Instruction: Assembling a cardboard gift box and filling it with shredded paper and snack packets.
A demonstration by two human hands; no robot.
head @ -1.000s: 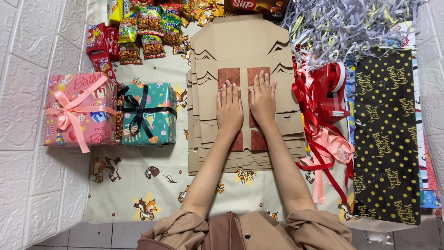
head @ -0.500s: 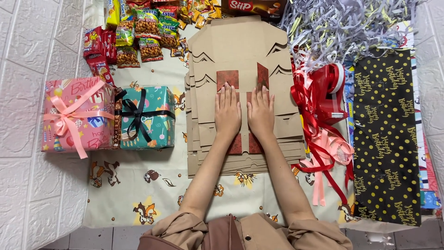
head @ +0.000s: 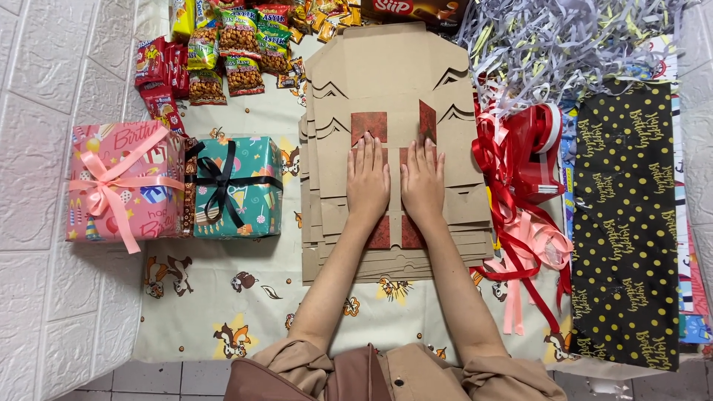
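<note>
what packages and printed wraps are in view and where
Pink gift box: far left, square, pink ribbon bow.
Teal gift box: beside the pink one, black ribbon.
Snack packets: top left, red, yellow and green.
Black wrap: right, long sheet, gold dots.
Flat cardboard boxes: centre, brown, under both hands.

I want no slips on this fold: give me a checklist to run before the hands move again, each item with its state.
1. Left hand flat on the top cardboard blank: ok.
2. Right hand flat beside it: ok.
3. Cardboard stack squared: not ok, edges fanned at left.
4. Red ribbon off the stack: not ok, loops at its right edge.
5. Wrapped gift boxes apart from the stack: ok.
6. Crease under the palms: cannot tell.
</note>
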